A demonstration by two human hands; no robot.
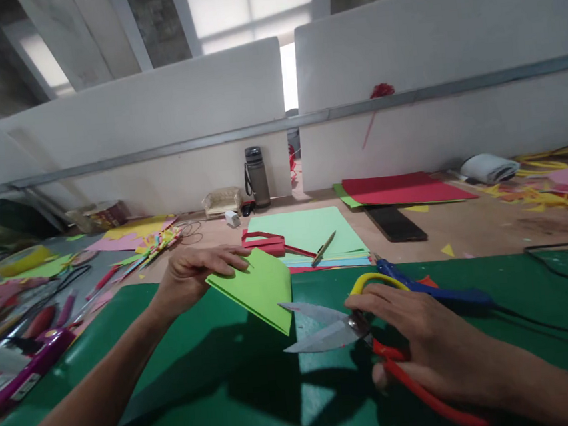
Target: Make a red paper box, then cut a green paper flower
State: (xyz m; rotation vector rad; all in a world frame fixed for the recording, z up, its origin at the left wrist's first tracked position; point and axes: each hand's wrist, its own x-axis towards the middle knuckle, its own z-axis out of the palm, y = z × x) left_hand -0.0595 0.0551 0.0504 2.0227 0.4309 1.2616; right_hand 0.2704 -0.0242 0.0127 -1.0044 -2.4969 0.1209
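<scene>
Green paper (253, 286), in layers, is in my left hand (203, 267), which grasps it by its upper left side, fingers laid over the top. I hold it tilted above the green mat (194, 422), toward the mat's far edge, its shadow falling below. My right hand (421, 334) grips the scissors (348, 327) by their yellow and red handles. The blades stand apart, the upper tip overlapping the paper's right edge in view; I cannot tell whether they touch. Just beyond the mat's far edge, a pen (324, 248) lies on a stack of pale green sheets (300, 223). A phone (395, 223) lies nearby, and a bottle (259, 183) stands near the desk's (491, 226) far edge.
</scene>
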